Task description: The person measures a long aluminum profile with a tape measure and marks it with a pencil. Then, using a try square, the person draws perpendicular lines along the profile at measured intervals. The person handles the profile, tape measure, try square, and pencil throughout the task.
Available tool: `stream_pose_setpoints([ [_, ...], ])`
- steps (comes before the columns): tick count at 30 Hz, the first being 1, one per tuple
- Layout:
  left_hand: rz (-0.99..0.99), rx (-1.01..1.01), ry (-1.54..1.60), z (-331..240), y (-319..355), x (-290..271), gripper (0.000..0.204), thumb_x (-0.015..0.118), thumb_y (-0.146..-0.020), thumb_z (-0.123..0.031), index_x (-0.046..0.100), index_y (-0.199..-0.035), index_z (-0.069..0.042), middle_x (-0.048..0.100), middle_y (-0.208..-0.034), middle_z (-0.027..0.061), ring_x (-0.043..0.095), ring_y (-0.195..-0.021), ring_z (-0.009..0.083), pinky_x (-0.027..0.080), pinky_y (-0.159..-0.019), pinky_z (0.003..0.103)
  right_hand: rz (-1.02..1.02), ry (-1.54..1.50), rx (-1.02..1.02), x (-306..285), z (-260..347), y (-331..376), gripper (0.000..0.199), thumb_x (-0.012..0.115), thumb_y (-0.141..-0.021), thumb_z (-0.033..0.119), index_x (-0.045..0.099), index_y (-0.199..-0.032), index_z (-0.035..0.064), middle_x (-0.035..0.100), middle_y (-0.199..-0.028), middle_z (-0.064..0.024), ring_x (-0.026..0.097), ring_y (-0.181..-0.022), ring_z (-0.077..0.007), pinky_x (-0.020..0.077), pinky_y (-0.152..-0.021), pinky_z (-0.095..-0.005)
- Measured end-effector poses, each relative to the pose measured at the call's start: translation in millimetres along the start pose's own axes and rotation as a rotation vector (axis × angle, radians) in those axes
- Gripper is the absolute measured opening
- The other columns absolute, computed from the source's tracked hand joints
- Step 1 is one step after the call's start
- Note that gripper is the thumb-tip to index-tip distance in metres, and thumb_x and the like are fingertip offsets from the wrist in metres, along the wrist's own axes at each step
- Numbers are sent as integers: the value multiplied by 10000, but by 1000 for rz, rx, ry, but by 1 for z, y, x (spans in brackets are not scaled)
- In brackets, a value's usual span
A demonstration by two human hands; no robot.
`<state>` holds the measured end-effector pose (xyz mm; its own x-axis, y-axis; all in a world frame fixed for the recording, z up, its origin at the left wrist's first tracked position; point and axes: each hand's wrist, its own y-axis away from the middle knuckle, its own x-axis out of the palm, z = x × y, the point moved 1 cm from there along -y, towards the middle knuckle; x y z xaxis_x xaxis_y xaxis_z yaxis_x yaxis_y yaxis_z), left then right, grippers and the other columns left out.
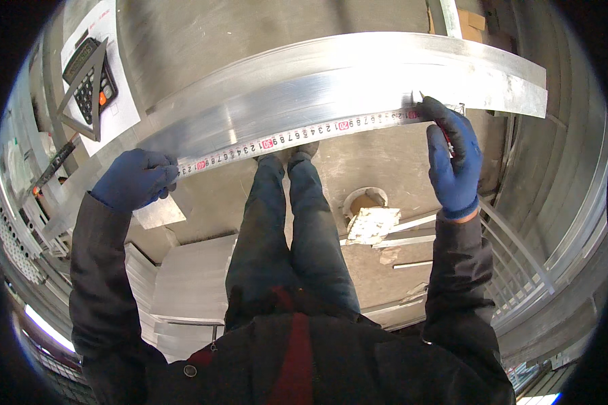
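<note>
Along the metal strip [324, 84], left hand [134, 178] clamps tape [284, 140]; I cannot tell whether right hand [465, 160] grips.

1. A measuring tape [270, 144] is stretched along the near edge of a metal strip [344, 84], between the left fingers [166, 177] and right fingers [442, 113].
2. At far left, a calculator [86, 93] is placed on paper [126, 108], overlapped by a set square [96, 128].
3. Right of the legs [257, 209], a round container [378, 194] is set on the floor [334, 175].

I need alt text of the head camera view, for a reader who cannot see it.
A tape measure lies along a long shiny metal strip, a person's blue-gloved left hand at one end and right hand near the other. Upper left, a triangle ruler overlaps a calculator on white paper.
</note>
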<state>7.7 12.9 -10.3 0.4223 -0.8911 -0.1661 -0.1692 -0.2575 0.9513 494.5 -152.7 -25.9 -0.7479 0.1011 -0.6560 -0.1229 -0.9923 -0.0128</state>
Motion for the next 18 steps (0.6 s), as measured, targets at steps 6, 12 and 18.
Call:
stream_pose_setpoints([
  [6, -25, 49, -57, 0, 0, 0, 318, 730, -1022, -280, 799, -964, 26, 720, -751, 67, 678, -669, 149, 544, -633, 321, -21, -46, -7, 5, 15, 1, 351, 664, -1040, 6, 756, -1378, 39, 794, -1282, -148, 752, -1175, -264, 581, -1037, -385],
  [12, -41, 6, -39, 0, 2, 2, 352, 704, -1015, -302, 796, -938, 29, 723, -759, 69, 682, -681, 159, 555, -664, 332, 83, -283, 78, 32, 40, -1, 299, 665, -1046, -4, 773, -1325, -6, 804, -1149, -148, 781, -1015, -212, 607, -923, -326],
  [18, -17, 76, -10, 5, -1, 2, 370, 702, -1021, -312, 773, -877, 22, 719, -749, 69, 664, -664, 141, 545, -646, 327, 100, -536, 259, 51, 47, -10, 322, 618, -1130, 101, 689, -1432, 14, 804, -1069, -109, 756, -959, -140, 592, -832, -274],
])
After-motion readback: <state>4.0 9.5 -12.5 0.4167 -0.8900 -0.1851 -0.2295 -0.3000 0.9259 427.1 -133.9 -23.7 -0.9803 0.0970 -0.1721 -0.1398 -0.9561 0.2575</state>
